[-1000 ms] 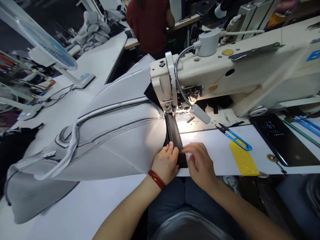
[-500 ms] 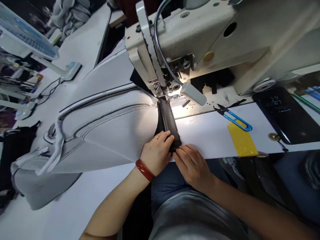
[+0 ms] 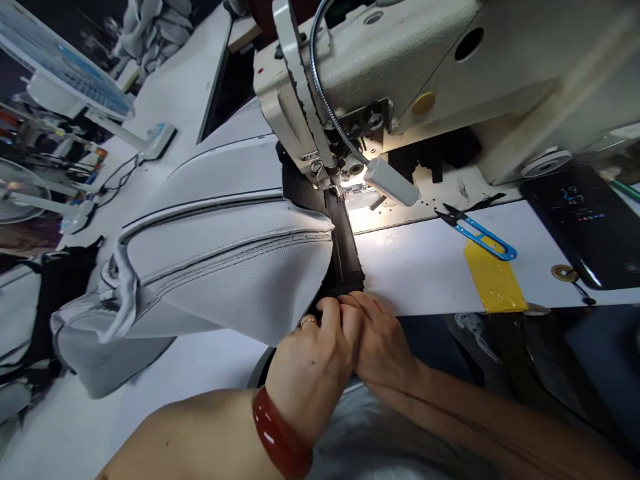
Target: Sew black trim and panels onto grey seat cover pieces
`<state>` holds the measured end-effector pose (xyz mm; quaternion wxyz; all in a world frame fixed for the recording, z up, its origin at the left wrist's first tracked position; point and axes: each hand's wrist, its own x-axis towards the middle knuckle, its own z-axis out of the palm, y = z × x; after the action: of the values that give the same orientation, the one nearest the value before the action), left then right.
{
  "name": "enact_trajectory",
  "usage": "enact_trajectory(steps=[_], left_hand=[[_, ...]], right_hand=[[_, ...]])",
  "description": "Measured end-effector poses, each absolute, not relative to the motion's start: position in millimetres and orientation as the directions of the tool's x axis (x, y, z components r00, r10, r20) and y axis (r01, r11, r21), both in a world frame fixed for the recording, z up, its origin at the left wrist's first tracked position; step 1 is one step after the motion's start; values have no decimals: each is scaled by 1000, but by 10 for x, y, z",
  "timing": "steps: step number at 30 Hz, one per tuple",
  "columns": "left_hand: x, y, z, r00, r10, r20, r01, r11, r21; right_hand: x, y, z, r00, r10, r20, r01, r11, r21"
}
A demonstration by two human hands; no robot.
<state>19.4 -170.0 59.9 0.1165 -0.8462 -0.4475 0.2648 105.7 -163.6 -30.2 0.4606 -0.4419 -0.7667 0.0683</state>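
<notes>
We're looking down at a sewing station, and the left hand is curled closed, its fingers pinching the near end of the black zipper tape. The right hand is pressing its bent fingers in against the left. Whether it's gripping the tape as well, I can't tell, because that end is buried under both hands.

From those fingers, the tape is running toward 12 o'clock, right up to the presser foot of the industrial sewing machine. It's lying along the edge of the pale grey leather bag, which is bulking out at 9 o'clock on the white work table.

Doing this well, to my eye, means holding the tape flat and taut, in line with the foot, with the bag's edge sitting evenly against it and both hands staying clear of the needle.

The machine's white LED lamp is shining down on the stitching area, blue-handled thread snips are lying at 2 o'clock just above a strip of yellow tape, and a smartphone is resting farther out at 2 o'clock.
</notes>
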Motion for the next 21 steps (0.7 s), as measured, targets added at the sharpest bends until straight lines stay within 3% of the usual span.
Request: enact_trajectory(steps=[5, 9, 14, 21], left_hand=[[72, -1478, 511, 595, 696, -402, 638, -713, -290], [30, -1303, 336, 416, 757, -504, 723, -611, -322], [0, -1196, 82, 635, 669, -387, 653, -732, -195], [-259, -1166, 28, 440, 817, -372, 808, -541, -234]], right_hand=[[905, -1626, -535, -351, 713, 607, 635, 658, -405], [943, -1714, -668, -441, 637, 632, 596, 735, -325], [1004, -1810, -743, -444, 615, 651, 610, 740, -283], [986, -1752, -674, -462, 633, 621, 643, 721, -258]])
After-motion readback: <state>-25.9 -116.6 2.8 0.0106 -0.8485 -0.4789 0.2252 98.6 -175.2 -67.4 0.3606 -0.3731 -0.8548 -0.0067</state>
